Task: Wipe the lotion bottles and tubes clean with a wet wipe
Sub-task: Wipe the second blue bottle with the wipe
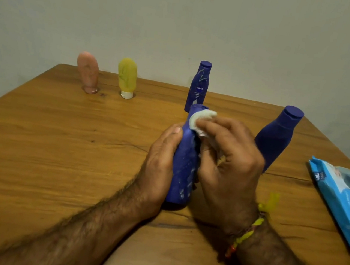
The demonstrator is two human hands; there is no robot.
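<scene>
A dark blue lotion bottle [183, 167] stands upright on the wooden table [54, 149], with pale smears on its side. My left hand [159, 168] grips its left side. My right hand [230, 162] presses a crumpled white wet wipe [202, 118] against the bottle's neck and shoulder. Behind it stands a slimmer blue bottle [199, 86] with a white label. A larger plain blue bottle [278, 135] stands to the right. At the back left, a pink tube [88, 72] and a yellow tube [127, 77] stand on their caps.
A light blue pack of wet wipes [346, 201] lies at the table's right edge. A plain wall rises just behind the table's far edge. My right wrist wears a yellow and red thread band [248, 230].
</scene>
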